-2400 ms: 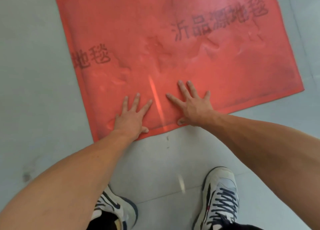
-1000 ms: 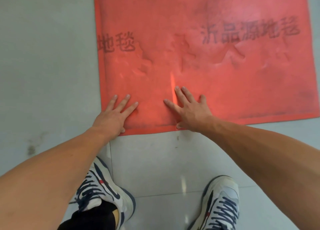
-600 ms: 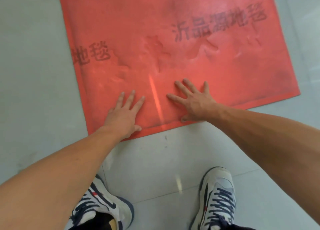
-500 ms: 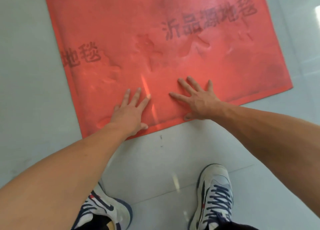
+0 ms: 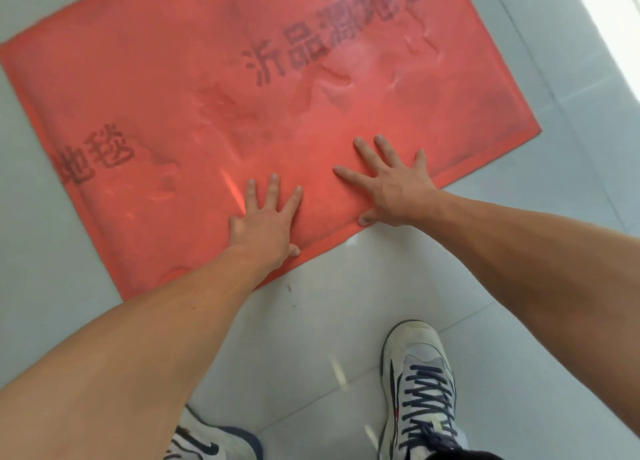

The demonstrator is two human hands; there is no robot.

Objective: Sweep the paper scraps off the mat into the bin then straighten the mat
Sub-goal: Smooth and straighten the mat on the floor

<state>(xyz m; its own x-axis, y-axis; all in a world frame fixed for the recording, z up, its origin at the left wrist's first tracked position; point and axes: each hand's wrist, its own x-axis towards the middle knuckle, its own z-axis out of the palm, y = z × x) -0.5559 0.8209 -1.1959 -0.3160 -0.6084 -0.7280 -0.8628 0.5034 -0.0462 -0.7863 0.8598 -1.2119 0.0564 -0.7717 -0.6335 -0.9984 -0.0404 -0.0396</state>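
Observation:
A red mat (image 5: 194,89) with dark printed characters lies on the pale tiled floor, turned at an angle to the tile lines, its near edge running up to the right. My left hand (image 5: 265,224) presses flat on the mat near its front edge, fingers spread. To its right, my right hand (image 5: 391,182) also lies flat with fingers apart, its thumb at the mat's edge. The mat's surface shows dents and wrinkles in the middle. No paper scraps or bin are in view.
My two white sneakers with dark laces, one (image 5: 419,390) at the lower right and one (image 5: 211,442) at the bottom edge, stand on the grey floor tiles (image 5: 346,303) just short of the mat. A bright strip of light (image 5: 616,19) runs along the upper right.
The mat has swung so that it lies more tilted in view, its right end higher. Both hands stay flat on it, the left hand now further right along the front edge.

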